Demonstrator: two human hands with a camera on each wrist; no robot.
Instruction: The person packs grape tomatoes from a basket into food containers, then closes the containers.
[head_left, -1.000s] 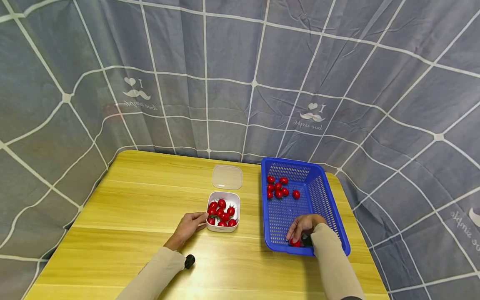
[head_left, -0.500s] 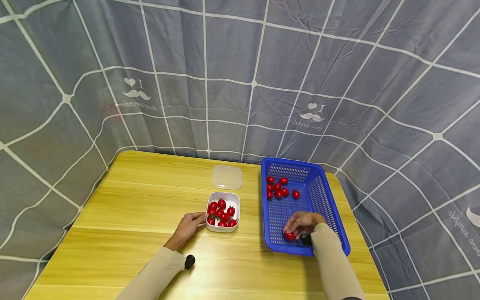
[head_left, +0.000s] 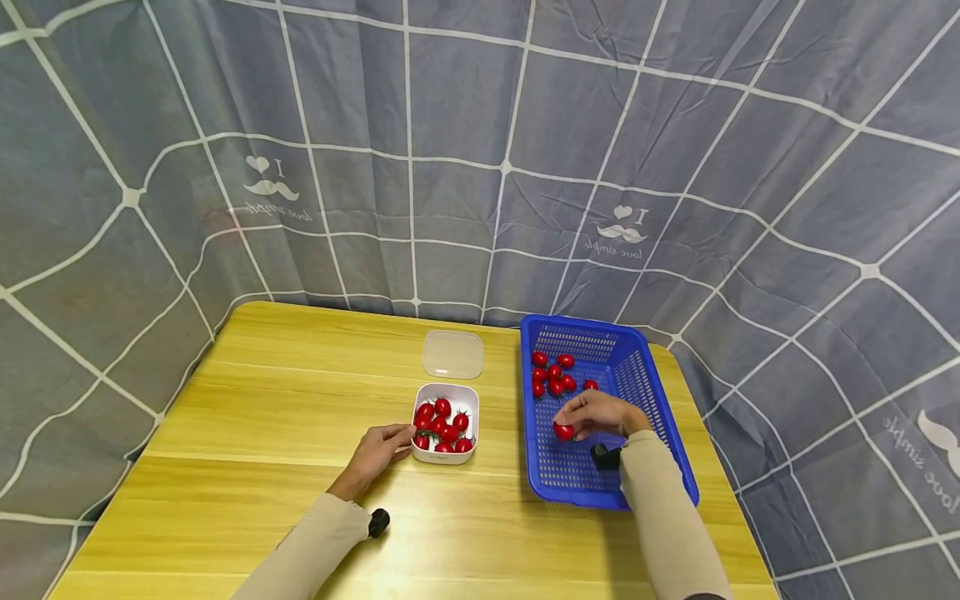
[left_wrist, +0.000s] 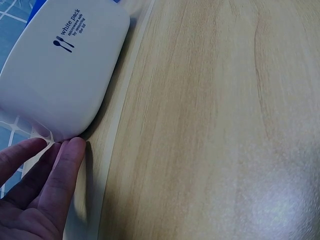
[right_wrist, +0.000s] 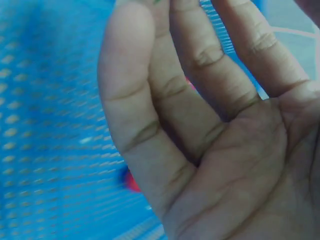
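Observation:
My right hand (head_left: 600, 412) pinches a red cherry tomato (head_left: 563, 431) at its fingertips, over the blue plastic basket (head_left: 534, 467). More cherry tomatoes (head_left: 554, 373) lie in the basket's far left part. In the right wrist view, the fingers (right_wrist: 127, 70) reach upward and hide most of the held tomato. On the left, my left hand (head_left: 378, 450) touches the near left corner of a white square food box (head_left: 441, 457) holding several cherry tomatoes. Up close, its straight fingertips (left_wrist: 75, 145) meet the outer wall of the printed box (left_wrist: 60, 75).
A translucent lid (head_left: 453, 354) lies flat behind the box on the wooden table (head_left: 300, 375). The basket's raised rim stands between the right hand and the box. A grey curtain (head_left: 450, 192) with white lines hangs along the table's back edge.
My right hand has lifted the cherry tomato from the basket's near end and moved it away from me and slightly left. The left hand and the box stay in place.

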